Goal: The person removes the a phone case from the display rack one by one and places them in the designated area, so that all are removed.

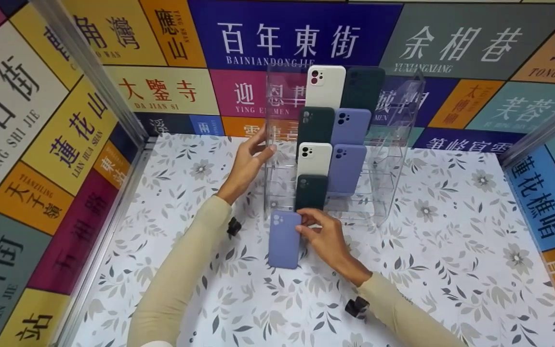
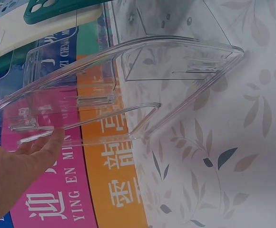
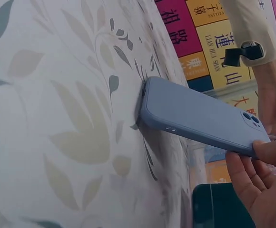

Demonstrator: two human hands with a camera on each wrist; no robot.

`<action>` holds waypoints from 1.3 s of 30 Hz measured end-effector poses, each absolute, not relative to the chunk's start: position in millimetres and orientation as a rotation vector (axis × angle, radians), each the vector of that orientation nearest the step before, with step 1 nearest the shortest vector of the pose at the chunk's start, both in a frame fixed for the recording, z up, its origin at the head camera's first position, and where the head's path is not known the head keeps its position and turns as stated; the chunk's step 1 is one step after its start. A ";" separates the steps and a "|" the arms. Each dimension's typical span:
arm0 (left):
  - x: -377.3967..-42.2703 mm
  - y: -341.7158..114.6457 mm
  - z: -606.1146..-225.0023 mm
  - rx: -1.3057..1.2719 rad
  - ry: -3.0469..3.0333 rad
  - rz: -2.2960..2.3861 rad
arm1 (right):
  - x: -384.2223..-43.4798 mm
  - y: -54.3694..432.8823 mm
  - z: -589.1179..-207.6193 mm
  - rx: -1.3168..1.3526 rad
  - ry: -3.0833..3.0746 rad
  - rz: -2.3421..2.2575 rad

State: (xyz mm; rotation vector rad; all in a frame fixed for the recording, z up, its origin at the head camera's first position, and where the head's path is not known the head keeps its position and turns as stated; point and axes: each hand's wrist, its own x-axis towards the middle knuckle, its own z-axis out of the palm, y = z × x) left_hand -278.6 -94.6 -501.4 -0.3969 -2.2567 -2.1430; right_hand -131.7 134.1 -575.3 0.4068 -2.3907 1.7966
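Note:
My right hand (image 1: 323,236) pinches a lavender phone case (image 1: 284,241) by its upper right edge, thumb on one face and fingers behind. The case is tilted in the right wrist view, its lower end right at the tablecloth. My left hand (image 1: 248,164) grips the left side of a clear acrylic display rack (image 1: 405,140); its fingertips (image 2: 57,135) lie at the side panel's edge in the left wrist view. On the rack's tiers stand white, dark green and lavender phone cases, among them a dark green case (image 1: 311,193) lowest at the front and a white case (image 1: 325,86) at the top.
A white tablecloth (image 1: 427,250) with grey flowers and leaves covers the table. Behind the rack rises a wall (image 1: 297,33) of coloured panels with Chinese lettering, and similar panels flank both sides. Small black devices (image 1: 357,307) sit on both wrists.

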 end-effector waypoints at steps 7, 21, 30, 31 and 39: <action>-278.4 -95.3 -502.9 -0.450 -2.221 -2.173 | -136.7 121.5 -585.2 0.379 -2.440 1.849; -278.3 -94.1 -502.4 -0.427 -2.218 -2.191 | -139.7 101.0 -604.5 0.315 -2.561 1.941; -278.6 -94.4 -502.3 -0.373 -2.187 -2.220 | -139.9 96.9 -614.1 0.318 -2.628 1.957; -278.6 -94.4 -502.6 -0.376 -2.185 -2.222 | -139.9 96.8 -614.7 0.320 -2.629 1.960; -278.6 -94.3 -502.4 -0.392 -2.198 -2.212 | -141.4 93.1 -612.8 0.299 -2.655 1.960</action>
